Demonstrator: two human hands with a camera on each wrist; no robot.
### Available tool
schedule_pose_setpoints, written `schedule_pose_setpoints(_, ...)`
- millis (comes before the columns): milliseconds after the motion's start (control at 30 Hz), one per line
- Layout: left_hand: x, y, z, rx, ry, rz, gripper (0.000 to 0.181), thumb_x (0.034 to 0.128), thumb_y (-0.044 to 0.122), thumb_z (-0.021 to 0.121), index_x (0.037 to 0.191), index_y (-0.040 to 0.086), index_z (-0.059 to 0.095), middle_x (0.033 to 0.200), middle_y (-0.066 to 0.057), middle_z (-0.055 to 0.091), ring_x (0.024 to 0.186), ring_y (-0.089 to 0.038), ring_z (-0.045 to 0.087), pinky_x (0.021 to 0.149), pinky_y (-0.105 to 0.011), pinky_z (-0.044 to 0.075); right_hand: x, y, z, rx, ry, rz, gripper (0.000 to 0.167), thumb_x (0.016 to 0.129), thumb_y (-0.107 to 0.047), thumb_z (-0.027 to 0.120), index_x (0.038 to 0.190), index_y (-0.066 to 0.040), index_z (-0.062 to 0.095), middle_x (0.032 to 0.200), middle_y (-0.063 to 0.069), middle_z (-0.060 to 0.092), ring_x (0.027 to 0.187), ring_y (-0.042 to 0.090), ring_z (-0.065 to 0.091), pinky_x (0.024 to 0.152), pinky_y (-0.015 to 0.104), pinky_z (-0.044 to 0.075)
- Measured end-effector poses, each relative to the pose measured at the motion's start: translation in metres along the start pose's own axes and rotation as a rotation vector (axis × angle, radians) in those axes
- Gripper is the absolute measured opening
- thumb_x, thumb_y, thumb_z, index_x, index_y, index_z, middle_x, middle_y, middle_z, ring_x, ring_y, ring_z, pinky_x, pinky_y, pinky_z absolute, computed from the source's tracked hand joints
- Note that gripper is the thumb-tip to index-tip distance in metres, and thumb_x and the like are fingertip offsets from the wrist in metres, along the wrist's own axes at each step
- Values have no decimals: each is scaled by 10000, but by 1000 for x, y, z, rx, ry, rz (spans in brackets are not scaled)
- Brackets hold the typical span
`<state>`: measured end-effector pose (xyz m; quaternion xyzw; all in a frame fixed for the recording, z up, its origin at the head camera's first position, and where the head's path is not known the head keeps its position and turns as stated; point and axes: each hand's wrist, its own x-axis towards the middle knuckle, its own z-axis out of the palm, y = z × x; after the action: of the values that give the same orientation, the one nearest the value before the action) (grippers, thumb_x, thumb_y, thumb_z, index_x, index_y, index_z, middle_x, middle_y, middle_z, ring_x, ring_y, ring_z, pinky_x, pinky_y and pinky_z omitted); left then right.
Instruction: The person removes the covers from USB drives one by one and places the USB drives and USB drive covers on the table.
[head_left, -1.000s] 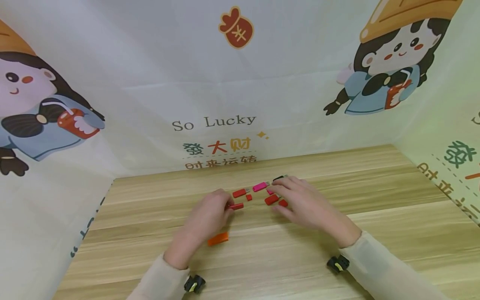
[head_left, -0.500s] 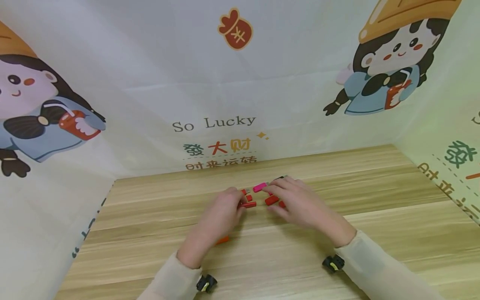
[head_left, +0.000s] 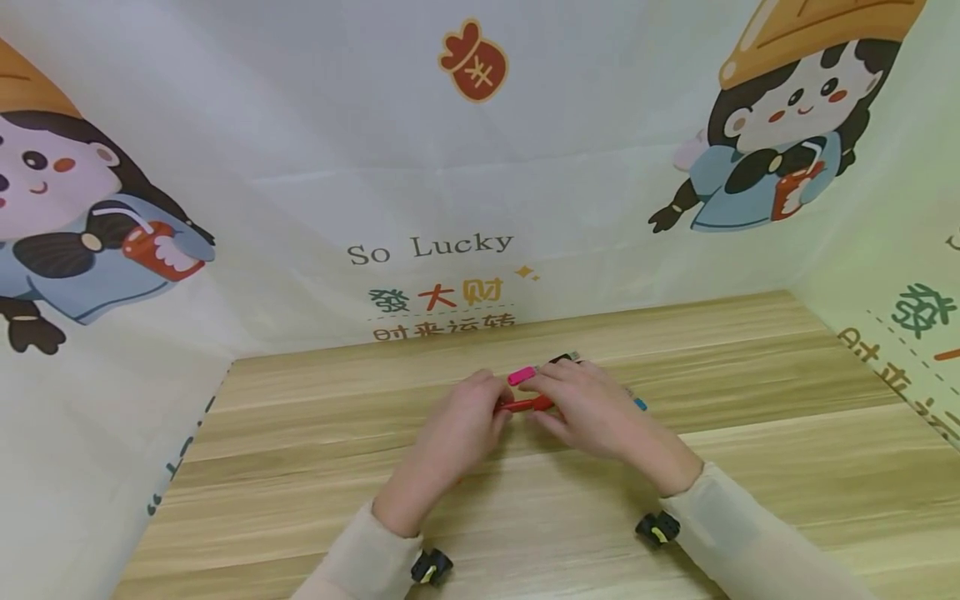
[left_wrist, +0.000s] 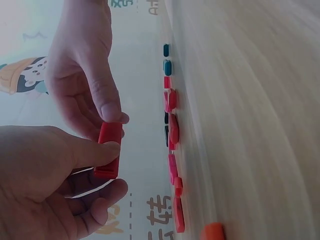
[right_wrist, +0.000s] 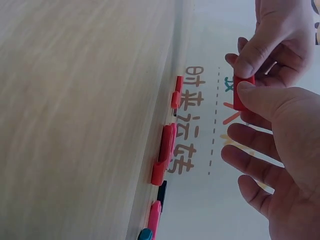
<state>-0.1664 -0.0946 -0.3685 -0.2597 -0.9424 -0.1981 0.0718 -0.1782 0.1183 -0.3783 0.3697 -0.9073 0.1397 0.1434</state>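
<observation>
A red USB stick (head_left: 517, 406) is held in the air between both hands. In the left wrist view, my left hand (left_wrist: 40, 175) pinches the lower end of the red USB stick (left_wrist: 109, 147) with its thumb on top. My right hand (left_wrist: 85, 60) has thumb and fingers at the other end. The right wrist view shows the two thumbs close together on the red USB stick (right_wrist: 241, 99). In the head view, the left hand (head_left: 461, 421) and right hand (head_left: 596, 408) hide most of the small things behind them.
On the wooden table (head_left: 750, 492) lie a pink USB stick (head_left: 521, 376), a black one (head_left: 564, 358) and a blue piece (head_left: 640, 404). Several red pieces, such as one red USB stick (left_wrist: 179, 215), and an orange piece (left_wrist: 214, 231) show in the left wrist view.
My left hand has moved right and slightly away from me, carrying the red USB stick to the right hand, which now pinches its other end. The right hand has shifted slightly left.
</observation>
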Motion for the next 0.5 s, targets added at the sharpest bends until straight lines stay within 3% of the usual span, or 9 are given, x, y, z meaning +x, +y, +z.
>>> schedule_pose_setpoints(200,1,4,0,-4,18,15,50,977,87,775,995,57,738,923,-32,636,815,-172,625,752,-340,580,1,-2,2,-13,15,-3,240,951,-245,824,1154,-136,757,1117,-14,731,1027,237,656,931,480,544)
schedule_pose_setpoints(500,0,7,-1,-11,56,41,53,968,83,784,971,61,735,911,-29,634,809,-178,628,748,-351,578,2,-3,2,2,16,-8,204,977,-232,798,1155,-135,777,1114,-9,756,985,204,673,900,467,556)
